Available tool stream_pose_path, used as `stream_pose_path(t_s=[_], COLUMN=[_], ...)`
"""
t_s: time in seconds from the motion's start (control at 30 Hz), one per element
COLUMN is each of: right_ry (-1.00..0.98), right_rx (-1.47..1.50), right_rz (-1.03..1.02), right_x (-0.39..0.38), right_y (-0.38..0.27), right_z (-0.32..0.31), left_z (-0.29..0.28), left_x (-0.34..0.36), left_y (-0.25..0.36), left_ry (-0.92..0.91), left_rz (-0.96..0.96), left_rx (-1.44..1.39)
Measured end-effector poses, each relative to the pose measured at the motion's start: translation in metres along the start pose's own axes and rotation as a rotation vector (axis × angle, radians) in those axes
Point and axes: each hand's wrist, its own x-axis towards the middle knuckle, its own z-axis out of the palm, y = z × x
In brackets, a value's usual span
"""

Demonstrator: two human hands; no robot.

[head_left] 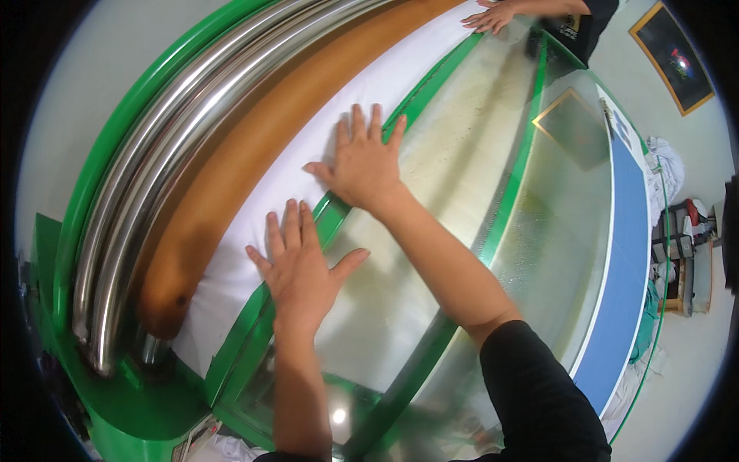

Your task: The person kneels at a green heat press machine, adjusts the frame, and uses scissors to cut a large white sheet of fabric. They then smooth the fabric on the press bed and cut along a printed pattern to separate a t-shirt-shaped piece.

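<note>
White fabric stretches along an orange roller and a green metal strip. My left hand rests palm down, fingers spread, where the fabric meets the strip, in the lower middle. Farther up and to the right, my right hand lies in the same way on the fabric and strip, fingers apart. Neither hand grips anything. Beneath my forearms is a wet-looking translucent surface with green bars across it. Another person's hands touch the fabric's far end at the top.
Steel rollers in a green machine frame curve along the left. A long blue board lines the right side, with white cloth and cluttered shelving beyond. A framed picture is at top right.
</note>
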Motion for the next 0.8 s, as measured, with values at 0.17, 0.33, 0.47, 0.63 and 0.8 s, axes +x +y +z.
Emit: stream_pose_path(t_s=[0.17, 0.33, 0.47, 0.63, 0.8], right_ry=[-0.127, -0.156, -0.13, -0.105, -0.088], right_rx=[0.082, 0.004, 0.021, 0.079, 0.033], right_rz=[-0.024, -0.029, -0.034, -0.024, -0.021], right_x=[0.004, 0.01, 0.01, 0.009, 0.009], right_y=[0.0, -0.001, 0.0, 0.0, -0.004], right_z=[-0.025, -0.026, -0.023, -0.024, -0.016], left_z=[0.0, -0.004, 0.0, -0.002, -0.001], left_x=[-0.001, -0.001, -0.001, 0.0, 0.0], left_y=[0.001, 0.004, 0.001, 0.003, -0.001], left_ry=[0.016, 0.004, 0.039, 0.029, 0.03], left_rz=[-0.018, -0.025, 0.006, -0.002, -0.004], left_rx=[-0.009, -0.006, -0.015, 0.004, -0.018])
